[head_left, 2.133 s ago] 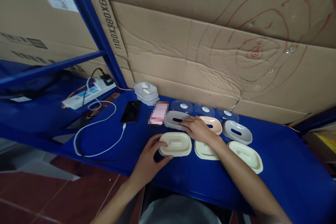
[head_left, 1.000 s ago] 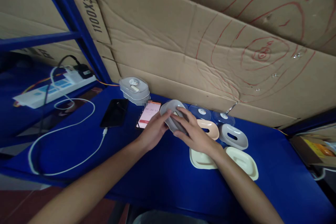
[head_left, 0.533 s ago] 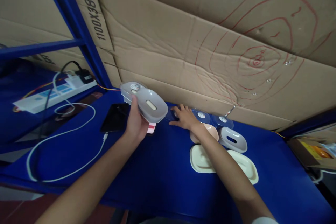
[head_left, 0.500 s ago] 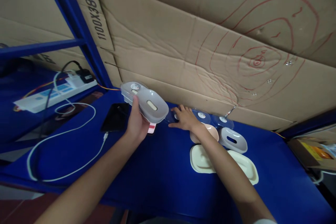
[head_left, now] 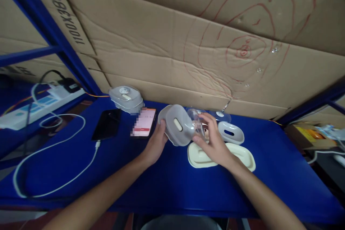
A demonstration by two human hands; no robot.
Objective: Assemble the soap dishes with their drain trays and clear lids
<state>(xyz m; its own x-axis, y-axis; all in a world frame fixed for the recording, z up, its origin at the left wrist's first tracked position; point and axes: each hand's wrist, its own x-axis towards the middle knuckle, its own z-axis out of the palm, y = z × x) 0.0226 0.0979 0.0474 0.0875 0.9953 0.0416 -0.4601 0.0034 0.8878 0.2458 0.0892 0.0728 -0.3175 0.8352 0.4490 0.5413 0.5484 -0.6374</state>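
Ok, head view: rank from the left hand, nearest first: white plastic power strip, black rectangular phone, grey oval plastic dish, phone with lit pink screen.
1. Grey oval plastic dish: held in the left hand.
2. Phone with lit pink screen: beyond it, slightly left.
3. Black rectangular phone: farther left.
4. White plastic power strip: far left.

A lidded box [head_left: 133,104] stood at the back of the tabletop [head_left: 161,187], near the cardboard panel [head_left: 134,39]. Before it lay the cabled phone [head_left: 107,124], left of another phone [head_left: 146,122]; a power strip [head_left: 40,109] lay farther left. Right of these, the left hand [head_left: 155,147] held a dish [head_left: 182,118], the right hand [head_left: 217,147] a lid [head_left: 196,124] just beside it. Farther right, a tray [head_left: 237,136] lay before a spare lid [head_left: 225,116] and behind the right base [head_left: 245,157]; left of that lay the left base [head_left: 198,157].
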